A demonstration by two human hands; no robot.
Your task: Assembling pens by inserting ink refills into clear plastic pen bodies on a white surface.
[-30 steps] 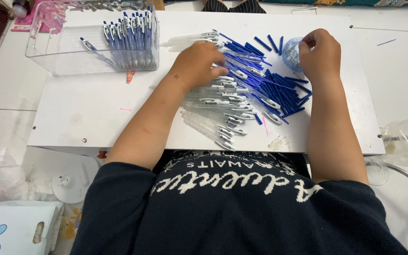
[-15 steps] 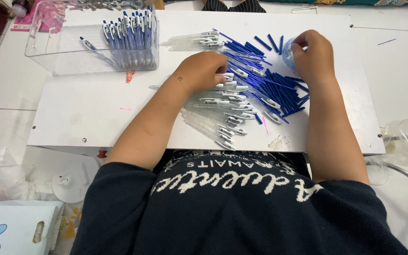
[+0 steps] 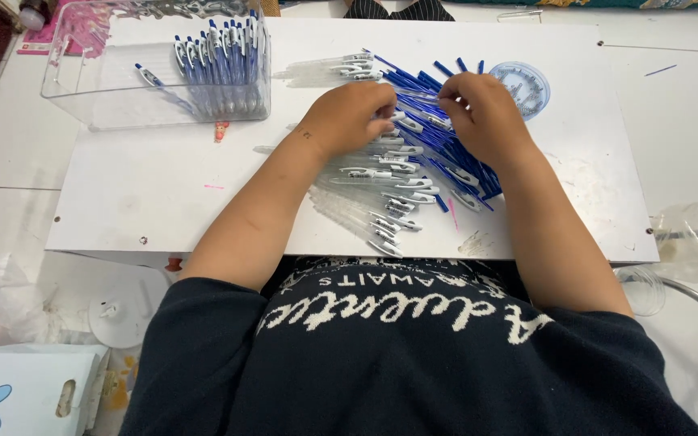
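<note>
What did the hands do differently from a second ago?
The right hand left the round clear lid and slid left to meet the left hand over the pile of pen parts. Both now pinch small pieces there; which pieces is unclear. The clear box of finished pens and the white board stayed put.

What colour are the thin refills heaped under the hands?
Blue: the refills show best in the head view, beside clear pen barrels.

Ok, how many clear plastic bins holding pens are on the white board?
1. The clear bin sits at the board's far left corner, with finished pens standing against its right wall. Both hands, left hand and right hand, work over the loose pen parts nearby.
</note>
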